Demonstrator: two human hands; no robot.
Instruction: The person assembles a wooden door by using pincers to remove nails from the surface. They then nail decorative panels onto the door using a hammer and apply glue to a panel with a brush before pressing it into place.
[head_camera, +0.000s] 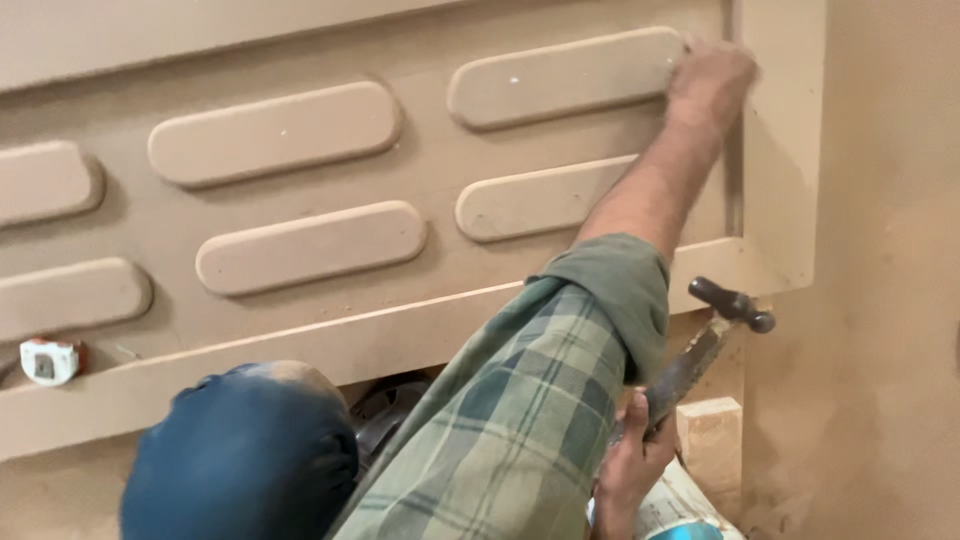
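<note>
Hammer (712, 335) in play, low on the right: a dark metal head on a worn handle, tilted so the head points up and right, sitting just in front of the lower rail of the big panel. The right hand (632, 462) has it by the lower end of the handle, fingers wrapped and clamped tight around the shaft. Up top, the left hand (710, 78) reaches right across, arm stretched out of a rolled green plaid sleeve (520, 410), and lands at the right end of the upper pill-shaped raised strip (565, 76); it looks bunched together against the board, though whether it pinches anything small there, I cannot tell. That strip is one of several rounded, elongated blocks laid in staggered rows on the pale fibreboard panel (430, 170), all the same dusty tan. To the right of the hand runs an upright frame piece (785, 140), meeting the horizontal lower rail (330, 345) that slants across the view. Below the rail, a knee in blue fabric (240, 450) pushes up at bottom left, close against the sleeve. Far left, resting on the rail, a small white tape measure (48, 360) with a touch of red. Down by the hammer hand sits a small pale wooden block (712, 435), and the wall on the right is plain tan.
</note>
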